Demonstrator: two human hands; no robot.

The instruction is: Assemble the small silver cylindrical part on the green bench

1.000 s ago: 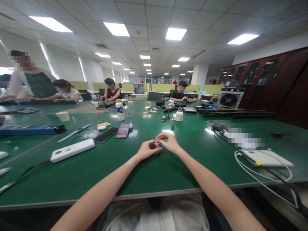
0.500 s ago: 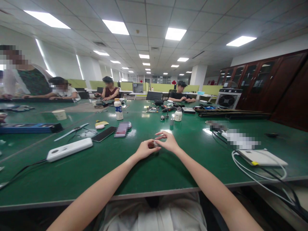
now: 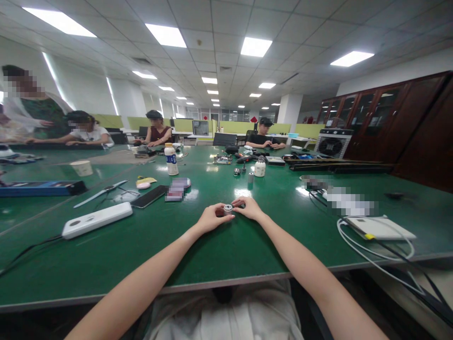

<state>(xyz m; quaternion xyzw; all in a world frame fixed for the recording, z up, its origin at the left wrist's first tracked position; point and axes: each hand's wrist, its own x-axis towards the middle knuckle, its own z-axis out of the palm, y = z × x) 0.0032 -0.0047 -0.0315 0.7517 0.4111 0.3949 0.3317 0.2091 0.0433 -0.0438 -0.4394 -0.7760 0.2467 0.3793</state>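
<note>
A small silvery metal cylinder [image 3: 228,209] stands upright on the green table [image 3: 198,255], with dark openings in its top. My left hand [image 3: 213,216] is wrapped round its left side, thumb in front and fingers behind. On the other side, my right hand [image 3: 247,208] has its fingers bent together close to the cylinder's right edge. Something small and dark shows at those fingertips, too small to make out. A second metal cylinder [image 3: 251,178] stands farther back, beside a round white bottle [image 3: 259,168].
Phones [image 3: 150,196], a white power strip [image 3: 98,219] and a labelled bottle [image 3: 171,159] are on the left. Cables and a white box [image 3: 382,227] lie at the right. Tools and parts [image 3: 244,158] are at the back. Several people sit or stand around the table.
My right hand has lowered from above the cylinder to its right side, fingers drawn closer together. The cylinder's top has come into view. The whole view has shifted slightly.
</note>
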